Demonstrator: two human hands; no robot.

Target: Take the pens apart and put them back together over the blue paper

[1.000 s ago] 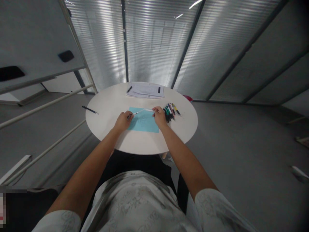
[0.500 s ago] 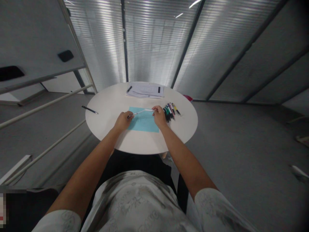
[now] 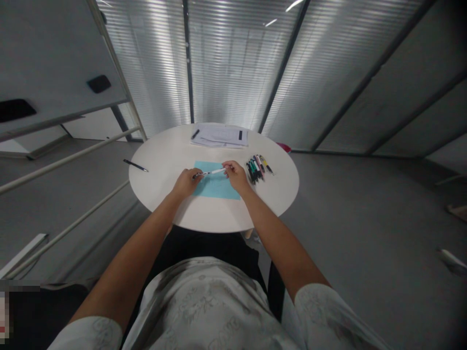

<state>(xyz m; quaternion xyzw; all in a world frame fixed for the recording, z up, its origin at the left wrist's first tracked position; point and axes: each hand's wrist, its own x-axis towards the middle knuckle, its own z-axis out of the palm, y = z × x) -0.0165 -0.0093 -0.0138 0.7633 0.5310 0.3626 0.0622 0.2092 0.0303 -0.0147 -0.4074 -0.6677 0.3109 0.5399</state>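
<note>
On the round white table [image 3: 215, 216], a loose bunch of markers [image 3: 256, 167] lies just beside the person's right hand [image 3: 236, 176]. A paper stack [image 3: 221, 136] sits toward the far edge, and a dark pen [image 3: 135, 166] lies at the left, its outer end past the rim. Above a blue sheet [image 3: 217, 189], a slim white pen [image 3: 218, 170] spans both hands — the right fingers pinch one end, the left hand [image 3: 186, 182] grips the other.

The left arm [image 3: 135, 245] and right arm [image 3: 282, 233] stretch forward, slanting inward toward each other. The left hand [image 3: 186, 183] is closed in a pinch, fingers [image 3: 196, 171] curled. The right hand [image 3: 238, 176], near it, pinches too, pointing inward.
</note>
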